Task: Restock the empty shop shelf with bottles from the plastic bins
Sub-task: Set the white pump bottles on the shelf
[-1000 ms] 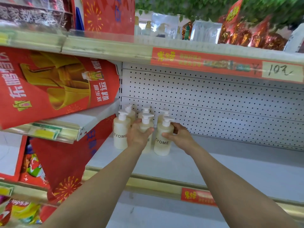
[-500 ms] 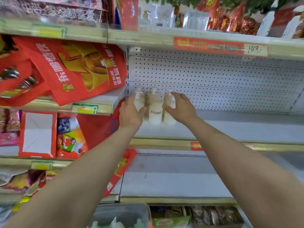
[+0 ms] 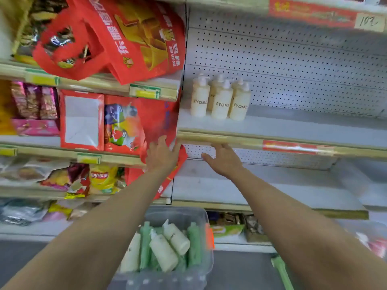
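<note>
Both empty, fingers spread, our left hand (image 3: 161,156) and right hand (image 3: 225,163) hover mid-frame; bin bottles (image 3: 163,253) lie below, bottom centre, necks up-frame, nearer the left.

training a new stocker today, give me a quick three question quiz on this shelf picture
1. True or false: the left hand and the right hand each hold a bottle.
2. Where on the shelf do the cream ZYOME bottles stand? A) left end B) middle C) right end
3. Fill in: the loose bottles lying in the plastic bin are cream and ____.

Key: 1 false, both hands are open and empty, below the shelf edge. 2 A. 3 green.
</note>
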`<state>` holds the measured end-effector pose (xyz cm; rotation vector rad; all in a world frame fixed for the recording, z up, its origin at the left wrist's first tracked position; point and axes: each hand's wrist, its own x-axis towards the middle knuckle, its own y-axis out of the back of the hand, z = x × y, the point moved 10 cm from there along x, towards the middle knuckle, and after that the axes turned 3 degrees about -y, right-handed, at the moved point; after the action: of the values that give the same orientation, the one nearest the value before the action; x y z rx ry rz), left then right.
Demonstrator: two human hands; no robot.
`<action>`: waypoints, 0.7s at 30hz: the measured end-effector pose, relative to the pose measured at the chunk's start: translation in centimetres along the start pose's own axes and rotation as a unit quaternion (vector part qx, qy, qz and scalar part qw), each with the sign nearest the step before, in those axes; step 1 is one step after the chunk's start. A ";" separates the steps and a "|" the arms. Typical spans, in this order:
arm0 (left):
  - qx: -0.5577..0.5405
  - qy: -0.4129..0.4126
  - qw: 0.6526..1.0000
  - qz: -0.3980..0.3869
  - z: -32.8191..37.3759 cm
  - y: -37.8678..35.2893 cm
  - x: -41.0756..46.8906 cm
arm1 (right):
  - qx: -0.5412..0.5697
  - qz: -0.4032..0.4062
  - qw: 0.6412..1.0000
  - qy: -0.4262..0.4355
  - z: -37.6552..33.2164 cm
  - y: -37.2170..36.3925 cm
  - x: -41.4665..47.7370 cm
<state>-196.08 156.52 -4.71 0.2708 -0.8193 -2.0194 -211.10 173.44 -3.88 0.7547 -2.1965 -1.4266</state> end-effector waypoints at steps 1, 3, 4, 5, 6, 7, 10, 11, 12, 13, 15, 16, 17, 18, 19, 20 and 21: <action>0.000 0.012 1.000 -0.009 -1.9 -0.8 -0.2 | 0.000 -0.023 1.000 -0.006 0.4 -2.1 -0.2; 0.001 0.040 0.999 -0.034 -6.2 -2.5 -0.9 | -0.001 -0.071 0.997 -0.014 1.2 -6.7 -0.5; 0.000 0.064 0.997 -0.049 -8.8 -3.5 -1.4 | 0.000 -0.097 0.995 -0.019 1.5 -9.1 -0.7; -0.001 0.096 0.993 -0.062 -11.5 -4.5 -2.1 | 0.001 -0.126 0.992 -0.024 1.9 -11.6 -1.1; 0.003 0.132 0.988 -0.075 -14.2 -5.5 -3.0 | 0.002 -0.157 0.987 -0.033 2.4 -14.1 -1.4; 0.013 0.165 0.982 -0.087 -17.0 -6.4 -3.9 | 0.006 -0.188 0.981 -0.045 2.9 -16.6 -1.9; 0.037 0.247 0.959 -0.131 -24.3 -9.2 -6.8 | 0.008 -0.262 0.963 -0.061 4.4 -24.2 -3.1; 0.040 0.272 0.951 -0.142 -26.5 -10.1 -7.9 | -0.003 -0.288 0.956 -0.064 5.1 -26.7 -3.5; 0.041 0.296 0.943 -0.149 -28.4 -11.0 -9.0 | -0.003 -0.308 0.949 -0.070 5.6 -28.9 -4.1; 0.035 0.316 0.935 -0.155 -30.1 -11.9 -10.2 | 0.011 -0.331 0.940 -0.082 6.1 -30.8 -4.8; 0.022 0.361 0.916 -0.173 -32.8 -14.1 -12.8 | 0.040 -0.369 0.923 -0.106 7.4 -34.5 -5.8; 0.015 0.380 0.907 -0.182 -34.0 -15.4 -14.0 | 0.046 -0.379 0.917 -0.116 8.1 -35.9 -5.9; 0.006 0.396 0.898 -0.189 -34.8 -16.7 -15.1 | 0.054 -0.386 0.912 -0.131 9.0 -37.3 -6.0; -0.008 0.411 0.890 -0.195 -35.5 -18.1 -16.0 | 0.070 -0.386 0.908 -0.148 9.7 -38.6 -5.8; -0.025 0.424 0.884 -0.196 -35.8 -19.4 -16.6 | 0.085 -0.383 0.905 -0.167 10.4 -39.8 -5.4; -0.044 0.440 0.875 -0.196 -36.1 -20.7 -17.1 | 0.096 -0.380 0.902 -0.178 10.9 -40.7 -4.9; -0.064 0.450 0.870 -0.190 -36.2 -21.9 -17.3 | 0.101 -0.385 0.899 -0.183 11.3 -41.7 -4.4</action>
<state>-183.61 162.61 -48.30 1.2621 -0.0274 -1.9519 -205.52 170.39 -46.86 1.6928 -2.4778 -1.8199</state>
